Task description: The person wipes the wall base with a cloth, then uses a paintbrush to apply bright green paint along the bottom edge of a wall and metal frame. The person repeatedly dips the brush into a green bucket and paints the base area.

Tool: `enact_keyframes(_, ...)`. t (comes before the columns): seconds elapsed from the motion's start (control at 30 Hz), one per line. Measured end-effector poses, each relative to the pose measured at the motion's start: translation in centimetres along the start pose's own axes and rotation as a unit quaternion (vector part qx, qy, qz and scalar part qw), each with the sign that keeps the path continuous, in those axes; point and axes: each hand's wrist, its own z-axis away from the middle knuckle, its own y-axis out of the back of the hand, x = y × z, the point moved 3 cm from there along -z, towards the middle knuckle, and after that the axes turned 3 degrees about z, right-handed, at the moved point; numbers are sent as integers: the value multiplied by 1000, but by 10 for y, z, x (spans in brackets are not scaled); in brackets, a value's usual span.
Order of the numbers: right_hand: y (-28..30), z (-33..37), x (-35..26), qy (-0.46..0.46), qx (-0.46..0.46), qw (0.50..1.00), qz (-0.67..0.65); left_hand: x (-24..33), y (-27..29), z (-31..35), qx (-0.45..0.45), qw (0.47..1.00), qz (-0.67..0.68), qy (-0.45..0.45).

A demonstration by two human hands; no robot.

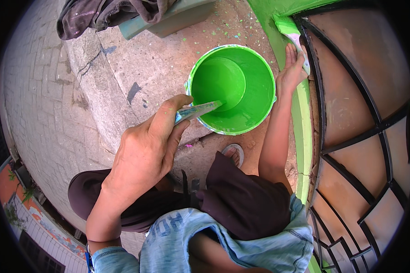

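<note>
My left hand (143, 148) is closed, pinching a flat, narrow, paint-smeared piece (198, 110) between thumb and fingers; its exact kind I cannot make out. The piece's green-tinged tip reaches over the near-left rim of a bucket (264, 105). Bright green paint (223, 84) coats the bucket's inside. Stretched out at the upper right, my right hand (291, 73) grips a paintbrush (300, 48) by its pale handle. The green bristles lie against the green-painted wall edge (272, 34) beside the gate.
A black metal gate (350, 148) with brown panels stands along the right. Dark cloth (109, 16) lies over a greenish box (180, 20) at the top. My sandalled foot (234, 154) is just below the bucket. Grey paving (45, 113) stretches along the left.
</note>
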Motion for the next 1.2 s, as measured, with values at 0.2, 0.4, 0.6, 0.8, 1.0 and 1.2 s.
enact_keyframes(0.2,0,-11,9,18,4,1000,11,0,-2,-1,6,1000,-4,-17)
enact_keyframes(0.4,3,2,9,5,14,1000,27,1,-2,0,15,1000,-4,-10)
enact_keyframes(0.6,-11,-2,0,138,-30,982,128,3,-4,0,5,1000,-7,7)
enact_keyframes(0.8,28,12,-22,149,-28,945,290,6,-2,1,2,1000,-4,12)
enact_keyframes(1.0,42,20,-64,172,-58,940,288,8,-7,-2,21,999,3,-31)
enact_keyframes(1.2,6,-26,-46,228,-107,909,332,12,-5,-7,20,999,4,-44)
